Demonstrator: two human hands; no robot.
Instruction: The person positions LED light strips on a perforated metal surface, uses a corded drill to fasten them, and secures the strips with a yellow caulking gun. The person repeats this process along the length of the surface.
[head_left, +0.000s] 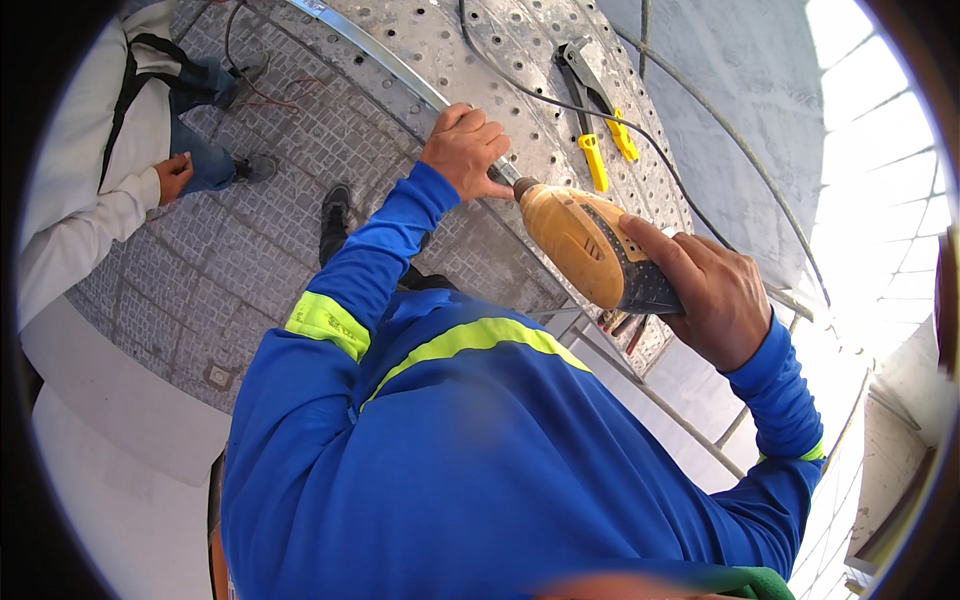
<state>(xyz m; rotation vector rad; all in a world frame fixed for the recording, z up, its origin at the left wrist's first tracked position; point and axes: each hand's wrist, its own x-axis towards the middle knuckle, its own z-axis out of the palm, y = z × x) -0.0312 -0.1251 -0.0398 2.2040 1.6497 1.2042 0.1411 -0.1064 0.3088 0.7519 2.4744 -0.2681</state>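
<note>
Along the rim of the perforated metal table, both my hands are at work, just off centre of view.

Right hand, 3 o'clock: closed round the rear of a power drill, index finger laid forward along the top of its casing. Drill sits at about 2 o'clock, yellow-orange body, dark grip end, nose aimed toward 10 o'clock.

Left hand, 12 o'clock: fingers curled down over a narrow metal strip, thumb stretched out just beside the drill's chuck. Strip runs from under this hand up toward 11 o'clock, along the table edge. Cannot tell whether the bit touches it; the tip is hidden.

At 1 o'clock, lying on the table: a two-handled plier-type tool, dark arms, yellow grips. Black cable passes over the tabletop and on toward 2 o'clock.

Red-handled tool just below the drill, partly covered, type unclear.

Toward 10 o'clock, well apart from my hands: a co-worker in a pale top and jeans, one hand hanging low, fingers loosely bent. Paved floor between us, my dark shoe on it.
</note>
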